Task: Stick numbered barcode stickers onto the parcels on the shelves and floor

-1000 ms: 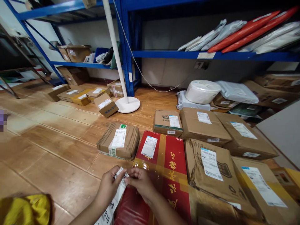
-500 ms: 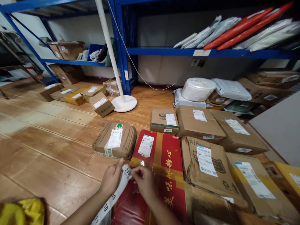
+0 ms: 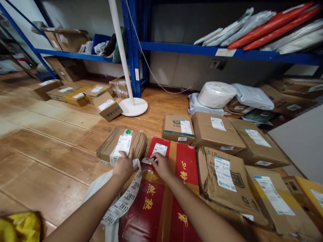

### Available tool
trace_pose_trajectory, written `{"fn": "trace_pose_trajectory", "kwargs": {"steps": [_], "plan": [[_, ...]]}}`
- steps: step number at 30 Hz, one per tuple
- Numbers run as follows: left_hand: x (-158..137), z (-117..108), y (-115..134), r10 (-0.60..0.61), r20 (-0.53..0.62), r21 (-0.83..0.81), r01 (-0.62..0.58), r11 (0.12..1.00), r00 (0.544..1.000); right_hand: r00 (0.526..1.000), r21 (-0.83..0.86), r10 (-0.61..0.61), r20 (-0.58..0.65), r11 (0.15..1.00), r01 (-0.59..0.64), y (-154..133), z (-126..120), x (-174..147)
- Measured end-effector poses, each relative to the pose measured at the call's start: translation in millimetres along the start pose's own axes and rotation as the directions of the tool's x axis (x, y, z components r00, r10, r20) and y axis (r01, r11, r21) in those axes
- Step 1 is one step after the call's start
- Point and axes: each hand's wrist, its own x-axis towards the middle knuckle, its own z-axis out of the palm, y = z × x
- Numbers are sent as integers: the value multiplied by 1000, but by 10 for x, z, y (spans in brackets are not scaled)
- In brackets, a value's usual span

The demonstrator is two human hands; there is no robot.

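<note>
A wood-tiled floor [image 3: 50,151] fills the left of the frame, with blue shelving [image 3: 227,52] across the top carrying grey and red mailers, and a white stand base [image 3: 133,106] near the upper middle. Parcels crowd the lower right: brown cartons in rows, and at bottom centre a large red box [image 3: 174,188] with gold characters. The left hand [image 3: 124,166] grips the top of a long strip of numbered stickers [image 3: 127,200], which trails down toward the lower left over the red box's edge; its fingers also rest against a taped brown parcel [image 3: 122,146] just above. The right hand [image 3: 160,165] pinches a small sticker [image 3: 147,161] at the near edge of the red box's white shipping label [image 3: 159,149], fingertips pressed down on the box's top.
</note>
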Motion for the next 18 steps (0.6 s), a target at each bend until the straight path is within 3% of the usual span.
{"fn": "trace_pose_trajectory", "kwargs": {"steps": [4,9,13,18], "plan": [[59,-15,-468,101,30,5,-102,995,994,984,-150,-89,151,982,112,-94,153,199],[169,95,-993,217,52,-77,-213,974,975,961,-301,-93,261,938,172,-233,589,356],[115,222,-1047,192,-20,-196,-192,962,981,984,-402,10,177,914,63,-251,927,447],[78,285,-985,150,-50,-253,-158,954,987,975,-434,215,-51,875,-216,-181,1107,418]]}}
